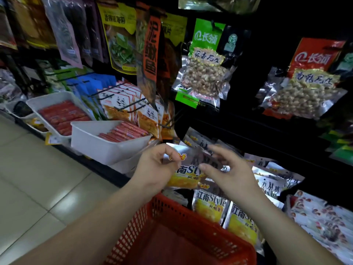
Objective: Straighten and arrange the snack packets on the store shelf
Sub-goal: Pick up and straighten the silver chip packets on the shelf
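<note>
My left hand [154, 167] pinches the left edge of a silver and yellow snack packet [188, 174], holding it above the low shelf. My right hand [229, 171] hovers at the packet's right side with fingers spread and relaxed; I cannot tell whether they touch it. Two matching packets [210, 206] stand upright just below, against the far rim of a red basket. More silver packets [271, 178] lie in a loose row to the right on the low shelf.
A red plastic basket [172, 236] sits under my forearms. White trays of red sausages [107, 140] stand to the left on the shelf edge. Peanut bags [204, 77] and other packets hang on hooks above. Tiled floor lies at the left.
</note>
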Action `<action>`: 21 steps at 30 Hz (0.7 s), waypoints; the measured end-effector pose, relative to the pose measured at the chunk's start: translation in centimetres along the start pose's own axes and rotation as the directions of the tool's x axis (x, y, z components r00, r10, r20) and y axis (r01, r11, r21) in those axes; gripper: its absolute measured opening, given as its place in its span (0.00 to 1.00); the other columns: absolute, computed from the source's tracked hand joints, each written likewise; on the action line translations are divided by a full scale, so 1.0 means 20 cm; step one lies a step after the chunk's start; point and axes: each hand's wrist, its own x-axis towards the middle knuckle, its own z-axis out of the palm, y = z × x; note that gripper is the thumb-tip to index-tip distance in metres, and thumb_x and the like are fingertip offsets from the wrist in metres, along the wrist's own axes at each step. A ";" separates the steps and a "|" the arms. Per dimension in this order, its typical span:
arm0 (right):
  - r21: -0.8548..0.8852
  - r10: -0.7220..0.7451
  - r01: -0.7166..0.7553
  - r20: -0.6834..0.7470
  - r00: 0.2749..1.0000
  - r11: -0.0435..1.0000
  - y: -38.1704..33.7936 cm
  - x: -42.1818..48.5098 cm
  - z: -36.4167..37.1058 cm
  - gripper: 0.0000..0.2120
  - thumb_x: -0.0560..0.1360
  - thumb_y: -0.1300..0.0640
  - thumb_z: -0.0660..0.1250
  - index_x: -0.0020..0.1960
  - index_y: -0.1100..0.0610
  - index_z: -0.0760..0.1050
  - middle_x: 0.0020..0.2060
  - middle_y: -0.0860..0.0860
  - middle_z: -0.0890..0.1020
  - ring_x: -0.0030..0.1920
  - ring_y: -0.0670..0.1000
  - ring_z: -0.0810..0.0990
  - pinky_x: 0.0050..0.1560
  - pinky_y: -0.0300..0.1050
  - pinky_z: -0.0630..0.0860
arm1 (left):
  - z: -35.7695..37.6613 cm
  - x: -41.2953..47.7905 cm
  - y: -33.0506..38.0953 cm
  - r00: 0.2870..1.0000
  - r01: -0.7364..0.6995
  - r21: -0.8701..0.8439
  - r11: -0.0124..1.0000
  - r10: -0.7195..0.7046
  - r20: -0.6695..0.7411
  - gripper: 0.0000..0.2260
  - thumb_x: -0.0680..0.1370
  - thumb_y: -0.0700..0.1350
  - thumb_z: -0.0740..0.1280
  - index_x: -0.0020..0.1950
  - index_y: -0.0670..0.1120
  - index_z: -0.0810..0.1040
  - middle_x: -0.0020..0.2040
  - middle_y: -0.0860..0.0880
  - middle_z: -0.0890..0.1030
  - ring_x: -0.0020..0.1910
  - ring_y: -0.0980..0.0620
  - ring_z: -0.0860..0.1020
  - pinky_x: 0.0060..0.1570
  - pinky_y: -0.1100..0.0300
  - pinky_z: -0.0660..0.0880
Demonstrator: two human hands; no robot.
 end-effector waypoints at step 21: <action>-0.177 0.052 -0.051 0.003 0.999 0.983 0.26 0.62 0.31 0.08 0.81 0.46 0.69 0.44 0.46 0.78 0.39 0.48 0.84 0.43 0.55 0.83 0.49 0.61 0.80 | -0.08 0.31 -0.44 0.925 0.313 0.468 0.827 -0.378 0.050 0.14 0.79 0.36 0.69 0.64 0.44 0.80 0.57 0.48 0.80 0.59 0.47 0.80 0.59 0.55 0.79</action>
